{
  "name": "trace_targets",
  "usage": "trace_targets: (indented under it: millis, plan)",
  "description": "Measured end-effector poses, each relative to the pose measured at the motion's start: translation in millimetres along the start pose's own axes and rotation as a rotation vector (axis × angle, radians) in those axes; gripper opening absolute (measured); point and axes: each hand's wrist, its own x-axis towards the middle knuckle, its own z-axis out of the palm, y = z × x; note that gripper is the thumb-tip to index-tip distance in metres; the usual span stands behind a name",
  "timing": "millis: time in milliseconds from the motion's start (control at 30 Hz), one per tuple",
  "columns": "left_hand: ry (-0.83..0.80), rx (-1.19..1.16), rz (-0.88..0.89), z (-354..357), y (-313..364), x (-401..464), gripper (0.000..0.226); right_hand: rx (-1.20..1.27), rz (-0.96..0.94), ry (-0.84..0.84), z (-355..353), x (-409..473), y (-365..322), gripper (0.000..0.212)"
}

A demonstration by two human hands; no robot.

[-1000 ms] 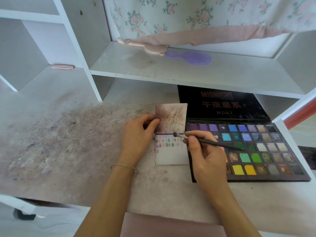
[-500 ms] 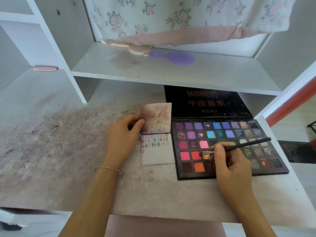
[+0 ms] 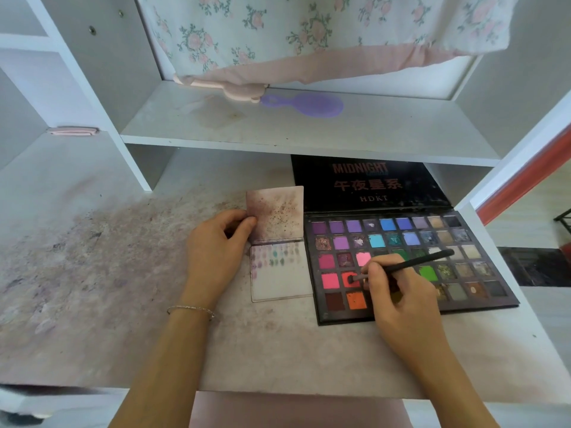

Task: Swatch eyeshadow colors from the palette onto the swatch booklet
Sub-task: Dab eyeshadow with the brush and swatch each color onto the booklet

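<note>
Head view: the right hand [image 3: 401, 301] has its fingers clamped on a brush [image 3: 401, 265], tip in a red pan of the palette [image 3: 411, 264] near the tabletop's [image 3: 278, 350] right edge. The left hand [image 3: 213, 257] pinches the swatch booklet [image 3: 279, 261], just left of the palette.
</note>
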Motion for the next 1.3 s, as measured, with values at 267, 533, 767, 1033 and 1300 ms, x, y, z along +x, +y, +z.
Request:
trace_targets:
  millis: [267,533,767,1033,1300]
  plan:
    - [-0.001,-0.001,0.001,-0.4,-0.6,0.0,0.011,0.050,0.038,0.034,-0.4,0.5,0.7,0.018]
    - [-0.006,-0.005,0.005,-0.2,-2.2,0.2,0.010,0.309,0.077,0.024,17.7,1.1,-24.4,0.011]
    - [-0.007,-0.002,0.008,0.0,-1.9,1.0,0.010,0.325,0.111,-0.145,50.3,12.2,-39.6,0.014]
    - [-0.009,0.013,0.035,0.5,-2.3,1.3,0.014,0.219,0.075,-0.188,60.7,16.4,-41.1,0.021]
    - [-0.001,0.000,0.037,0.9,-2.8,1.5,0.010,0.207,0.074,-0.220,60.6,17.3,-43.6,0.025]
